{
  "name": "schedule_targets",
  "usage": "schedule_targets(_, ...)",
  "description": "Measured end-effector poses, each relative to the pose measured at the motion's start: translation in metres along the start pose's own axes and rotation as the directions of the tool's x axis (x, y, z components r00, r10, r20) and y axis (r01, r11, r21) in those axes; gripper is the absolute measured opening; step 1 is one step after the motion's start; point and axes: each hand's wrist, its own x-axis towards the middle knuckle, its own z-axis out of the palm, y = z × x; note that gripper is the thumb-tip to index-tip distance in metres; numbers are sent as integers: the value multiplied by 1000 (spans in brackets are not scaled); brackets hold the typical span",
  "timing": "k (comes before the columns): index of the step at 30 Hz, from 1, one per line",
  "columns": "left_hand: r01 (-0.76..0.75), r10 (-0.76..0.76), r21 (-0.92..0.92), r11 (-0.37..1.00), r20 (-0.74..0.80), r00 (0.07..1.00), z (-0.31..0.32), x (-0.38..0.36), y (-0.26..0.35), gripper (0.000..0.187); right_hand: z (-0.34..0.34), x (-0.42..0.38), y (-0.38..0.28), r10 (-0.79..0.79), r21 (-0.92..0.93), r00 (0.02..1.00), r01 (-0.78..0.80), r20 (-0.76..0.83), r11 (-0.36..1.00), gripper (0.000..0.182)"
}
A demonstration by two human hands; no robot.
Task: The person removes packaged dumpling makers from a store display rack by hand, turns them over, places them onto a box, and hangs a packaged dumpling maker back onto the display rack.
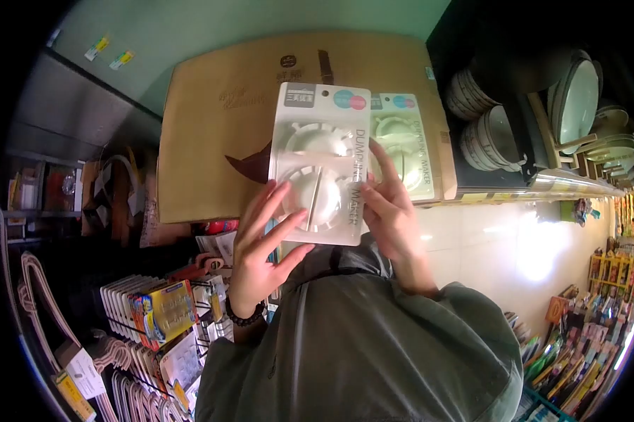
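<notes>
A blister pack marked "DUMPLING MAKER" (320, 162) is held upright over a cardboard box, with white round moulds under clear plastic. My right hand (394, 211) grips its right edge, thumb on the front and fingers behind. At its lower left is my left hand (264, 243), fingers spread, the fingertips over the front of the pack. A second similar pack (405, 144) lies on the box, partly hidden behind the first pack and my right hand.
The brown cardboard box (211, 126) spans the area beyond my hands. Bowls (489, 141) and plates (577, 98) stand on a shelf at the right. Hanging packaged goods (166, 309) fill the lower left. More merchandise (577, 337) is at the lower right beside the shiny floor (472, 243).
</notes>
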Motion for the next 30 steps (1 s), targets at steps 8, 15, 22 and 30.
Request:
schedule_targets(8, 52, -47, 37, 998, -127, 991, 42, -1, -38, 44, -2, 23, 29, -23, -168, 997, 11, -72, 986, 57)
schedule_targets(15, 95, -89, 23, 995, -183, 979, 61, 14, -56, 40, -3, 25, 47, -303, -714, 952, 179, -48, 677, 61)
schedule_targets(22, 63, -49, 100, 993, -130, 990, 69, 13, -56, 34, 16, -39, 55, -472, -534, 871, 338, -134, 775, 34)
schedule_targets(30, -7, 22, 144, 990, -100, 995, 83, 21, -45, 33, -9, -110, 41, -417, -538, 888, 260, -192, 802, 24)
